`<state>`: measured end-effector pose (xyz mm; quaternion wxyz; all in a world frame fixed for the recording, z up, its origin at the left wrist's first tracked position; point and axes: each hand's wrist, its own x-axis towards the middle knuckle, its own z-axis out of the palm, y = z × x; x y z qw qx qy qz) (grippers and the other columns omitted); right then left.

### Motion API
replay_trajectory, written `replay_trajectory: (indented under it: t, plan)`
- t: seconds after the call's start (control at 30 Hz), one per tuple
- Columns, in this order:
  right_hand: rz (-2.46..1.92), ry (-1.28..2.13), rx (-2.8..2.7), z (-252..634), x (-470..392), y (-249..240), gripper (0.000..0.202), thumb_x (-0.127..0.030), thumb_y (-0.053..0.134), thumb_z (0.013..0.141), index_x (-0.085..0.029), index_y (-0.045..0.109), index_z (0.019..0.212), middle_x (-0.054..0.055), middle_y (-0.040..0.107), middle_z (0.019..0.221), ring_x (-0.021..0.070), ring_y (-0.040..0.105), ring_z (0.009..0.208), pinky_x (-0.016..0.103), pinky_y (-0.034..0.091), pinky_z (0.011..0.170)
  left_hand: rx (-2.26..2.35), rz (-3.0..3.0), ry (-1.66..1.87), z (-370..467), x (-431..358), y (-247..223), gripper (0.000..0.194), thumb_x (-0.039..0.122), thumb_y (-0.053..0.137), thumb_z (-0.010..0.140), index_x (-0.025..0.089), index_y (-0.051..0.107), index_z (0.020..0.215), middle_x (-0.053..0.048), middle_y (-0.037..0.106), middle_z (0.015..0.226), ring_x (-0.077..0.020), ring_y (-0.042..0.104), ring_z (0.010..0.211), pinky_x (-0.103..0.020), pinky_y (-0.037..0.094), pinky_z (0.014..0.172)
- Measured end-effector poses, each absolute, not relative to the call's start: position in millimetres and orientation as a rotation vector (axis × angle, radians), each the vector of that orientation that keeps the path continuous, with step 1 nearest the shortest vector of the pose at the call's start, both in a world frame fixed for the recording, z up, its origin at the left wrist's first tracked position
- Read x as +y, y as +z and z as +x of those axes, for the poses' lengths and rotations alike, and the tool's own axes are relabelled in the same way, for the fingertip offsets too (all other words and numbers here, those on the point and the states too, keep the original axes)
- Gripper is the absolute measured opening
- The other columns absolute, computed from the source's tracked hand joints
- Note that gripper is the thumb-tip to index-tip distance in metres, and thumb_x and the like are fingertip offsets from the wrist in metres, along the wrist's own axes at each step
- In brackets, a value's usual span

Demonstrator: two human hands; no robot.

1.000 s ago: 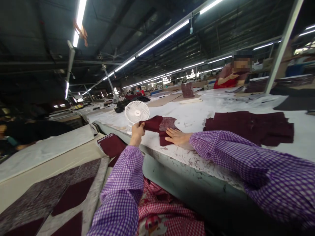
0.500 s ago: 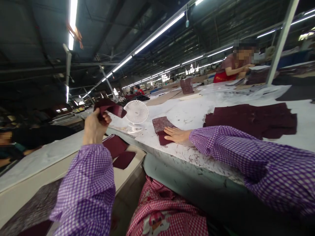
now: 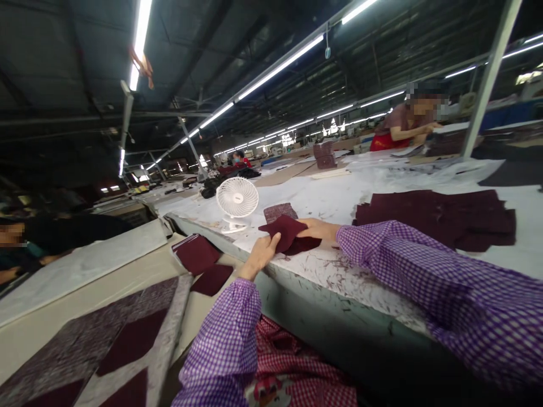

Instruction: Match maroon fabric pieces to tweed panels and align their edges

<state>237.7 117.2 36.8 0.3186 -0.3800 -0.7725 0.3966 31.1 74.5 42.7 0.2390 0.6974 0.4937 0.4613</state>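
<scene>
A maroon fabric piece (image 3: 285, 230) is held between both hands above the near edge of the white-covered table. My left hand (image 3: 263, 253) pinches its near left corner. On its far right side, my right hand (image 3: 316, 228) grips the edge, with the fingertips partly behind the cloth. Beneath lies another dark maroon piece (image 3: 306, 244), partly covered. Just behind it is a speckled grey-maroon piece (image 3: 280, 211) on the table.
A white fan (image 3: 237, 198) stands left of the hands. Maroon panels (image 3: 436, 217) lie at right. Lower left, a cream surface holds a maroon stack (image 3: 195, 253), a loose piece (image 3: 212, 280) and a speckled sheet (image 3: 127, 311). A co-worker (image 3: 407, 121) leans over the table behind.
My left hand has come right and down from beside the fan, bringing the maroon fabric piece to my right hand. The right hand has lifted from lying flat and now grips the cloth.
</scene>
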Motion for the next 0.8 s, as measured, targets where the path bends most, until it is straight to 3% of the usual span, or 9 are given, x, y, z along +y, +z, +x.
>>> replay_trajectory:
  t: [0.13, 0.23, 0.33, 0.47, 0.57, 0.63, 0.73, 0.8]
  plan:
    - [-1.099, 1.139, -1.437, 258, 127, 44, 0.03, -0.02, 0.049, 0.088, -0.011, 0.055, 0.116, 0.015, 0.059, 0.121, 0.0191, 0.059, 0.106, 0.034, 0.047, 0.096, 1.322, 2.007, 1.176, 30, 76, 42, 0.043, 0.037, 0.063, 0.076, 0.023, 0.042, 0.042, 0.0, 0.046, 0.045, -0.0193, 0.05, 0.054, -0.032, 0.041, 0.067]
    - [-1.163, 1.09, -1.432, 270, 122, 55, 0.025, -0.022, 0.048, 0.09, -0.009, 0.057, 0.108, 0.019, 0.06, 0.117, 0.0203, 0.062, 0.101, 0.036, 0.048, 0.094, 1.3, 2.012, 1.201, 33, 79, 44, 0.044, 0.042, 0.067, 0.072, 0.024, 0.041, 0.041, 0.001, 0.045, 0.041, -0.0182, 0.048, 0.049, -0.031, 0.042, 0.063]
    - [-1.124, 1.224, -1.606, 270, 108, 63, 0.025, -0.026, 0.05, 0.089, -0.01, 0.059, 0.107, 0.017, 0.065, 0.108, 0.0202, 0.065, 0.091, 0.038, 0.051, 0.088, 1.266, 1.979, 1.191, 33, 80, 50, 0.041, 0.048, 0.065, 0.071, 0.022, 0.048, 0.045, -0.001, 0.054, 0.047, -0.0185, 0.052, 0.053, -0.03, 0.044, 0.062]
    - [-1.174, 1.288, -1.885, 260, 95, 56, 0.024, -0.023, 0.043, 0.093, -0.01, 0.058, 0.105, 0.016, 0.065, 0.106, 0.0171, 0.065, 0.09, 0.035, 0.051, 0.088, 0.996, 1.763, 1.229, 20, 78, 61, 0.041, 0.056, 0.058, 0.074, 0.015, 0.065, 0.07, -0.006, 0.068, 0.073, -0.0195, 0.061, 0.073, -0.03, 0.046, 0.074]
    - [-1.209, 1.203, -1.903, 255, 94, 48, 0.02, -0.019, 0.045, 0.091, -0.01, 0.059, 0.102, 0.014, 0.065, 0.105, 0.0137, 0.063, 0.086, 0.031, 0.05, 0.087, 0.867, 1.549, 1.325, 7, 76, 68, 0.053, 0.062, 0.058, 0.072, 0.014, 0.067, 0.094, -0.009, 0.071, 0.083, -0.0194, 0.064, 0.081, -0.031, 0.046, 0.079]
    - [-1.213, 1.176, -1.916, 254, 94, 46, 0.019, -0.019, 0.048, 0.09, -0.011, 0.06, 0.102, 0.012, 0.065, 0.104, 0.0125, 0.062, 0.084, 0.03, 0.05, 0.086, 0.904, 1.535, 1.337, 3, 76, 70, 0.057, 0.063, 0.059, 0.071, 0.013, 0.066, 0.096, -0.01, 0.07, 0.083, -0.0192, 0.065, 0.079, -0.031, 0.047, 0.076]
    - [-1.225, 1.152, -1.937, 254, 92, 47, 0.02, -0.015, 0.051, 0.087, -0.011, 0.059, 0.105, 0.012, 0.065, 0.105, 0.0123, 0.062, 0.084, 0.029, 0.05, 0.086, 1.071, 1.607, 1.281, 14, 77, 68, 0.051, 0.057, 0.063, 0.071, 0.011, 0.066, 0.093, -0.009, 0.068, 0.078, -0.0188, 0.063, 0.072, -0.03, 0.047, 0.068]
    - [-1.233, 1.143, -1.95, 253, 90, 51, 0.023, -0.016, 0.05, 0.088, -0.011, 0.057, 0.11, 0.013, 0.065, 0.106, 0.0125, 0.062, 0.085, 0.028, 0.05, 0.085, 1.25, 1.724, 1.304, 28, 79, 64, 0.041, 0.041, 0.068, 0.072, 0.012, 0.063, 0.1, -0.009, 0.068, 0.083, -0.0199, 0.062, 0.076, -0.03, 0.047, 0.07]
